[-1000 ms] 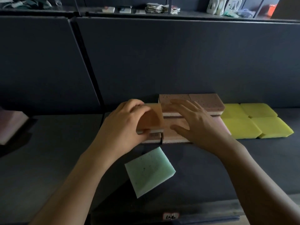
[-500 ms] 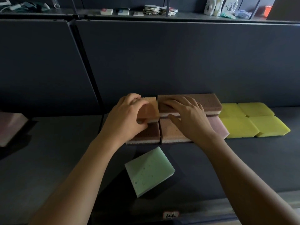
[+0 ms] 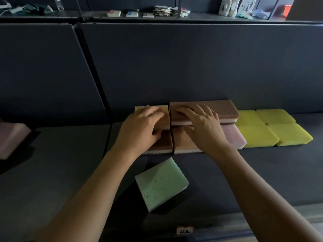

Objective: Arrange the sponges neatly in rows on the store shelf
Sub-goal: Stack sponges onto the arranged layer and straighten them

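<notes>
The left hand [image 3: 143,126] lies over the orange sponge [image 3: 165,110] at the left end of the back row. Its fingers are curled on the top and the thumb is pressed against the front side, so it grips this sponge. The right hand [image 3: 202,126] is open: its fingers are spread flat on the long brown sponge [image 3: 225,110] just beside, and its thumb touches the tan sponge [image 3: 185,144] in the front row. The two hands hide a large part of these sponges, and only a thin dark gap shows between the orange one and the brown one. In the front row a dark brown sponge [image 3: 164,144] sits left of the tan one and a pink sponge [image 3: 234,137] sits right of it. Further right, four yellow sponges [image 3: 255,137] stand two by two, touching. A green sponge [image 3: 160,184] lies alone on the shelf [image 3: 70,163] in front of the rows, turned at an angle, between the two forearms. Far left, a pink block [image 3: 10,137] is cut by the picture edge. A dark post [image 3: 90,70] divides the back panels. On the upper shelf stand white bottles [image 3: 236,6], a stack of papers [image 3: 171,11] and small boxes [image 3: 113,13]; their print is too small to read. A small white label [image 3: 185,230] on the shelf's front edge carries handwriting that I cannot read.
</notes>
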A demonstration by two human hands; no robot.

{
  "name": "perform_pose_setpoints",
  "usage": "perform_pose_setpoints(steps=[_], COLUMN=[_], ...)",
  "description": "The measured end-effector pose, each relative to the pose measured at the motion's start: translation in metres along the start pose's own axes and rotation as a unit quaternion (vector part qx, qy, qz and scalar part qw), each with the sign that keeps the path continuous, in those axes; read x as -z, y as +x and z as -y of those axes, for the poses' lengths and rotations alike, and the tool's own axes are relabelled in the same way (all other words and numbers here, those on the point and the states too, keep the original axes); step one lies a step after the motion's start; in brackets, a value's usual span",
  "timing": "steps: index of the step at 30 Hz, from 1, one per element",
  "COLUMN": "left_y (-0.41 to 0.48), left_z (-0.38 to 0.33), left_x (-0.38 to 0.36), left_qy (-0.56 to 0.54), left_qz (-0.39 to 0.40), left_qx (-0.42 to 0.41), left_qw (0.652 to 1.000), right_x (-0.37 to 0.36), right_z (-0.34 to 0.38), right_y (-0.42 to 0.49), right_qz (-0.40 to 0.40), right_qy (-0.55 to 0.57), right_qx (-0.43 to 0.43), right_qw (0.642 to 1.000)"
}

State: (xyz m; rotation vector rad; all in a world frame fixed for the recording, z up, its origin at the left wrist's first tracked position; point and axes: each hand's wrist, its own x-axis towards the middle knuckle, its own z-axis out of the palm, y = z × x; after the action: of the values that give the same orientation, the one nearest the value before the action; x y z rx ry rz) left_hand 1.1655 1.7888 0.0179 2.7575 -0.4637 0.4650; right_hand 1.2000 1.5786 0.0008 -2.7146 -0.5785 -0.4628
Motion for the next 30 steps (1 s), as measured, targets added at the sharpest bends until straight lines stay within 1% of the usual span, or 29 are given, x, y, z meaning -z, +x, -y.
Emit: perform_pose_setpoints(steps=[10, 20, 30], left_y=[0.006, 0.013, 0.012], left_z=[0.002, 0.004, 0.005], left_x=[-0.01, -0.017, -0.021], left_qy=[0.011, 0.006, 0.006], left_qz=[-0.046, -0.052, -0.064], left_qx=[-0.037, -0.022, -0.058], left_qw=[0.998, 0.998, 0.996], right_x=[-0.005, -0.003, -0.001], right_z=[0.002, 0.001, 0.0], right_y=[0.0, 0.002, 0.002], right_qz=[-0.021, -0.019, -0.017], right_qy=[-0.007, 0.005, 0.002], right_qx=[-0.008, -0.003, 0.0], right_qw=[1.0, 1.0, 1.0])
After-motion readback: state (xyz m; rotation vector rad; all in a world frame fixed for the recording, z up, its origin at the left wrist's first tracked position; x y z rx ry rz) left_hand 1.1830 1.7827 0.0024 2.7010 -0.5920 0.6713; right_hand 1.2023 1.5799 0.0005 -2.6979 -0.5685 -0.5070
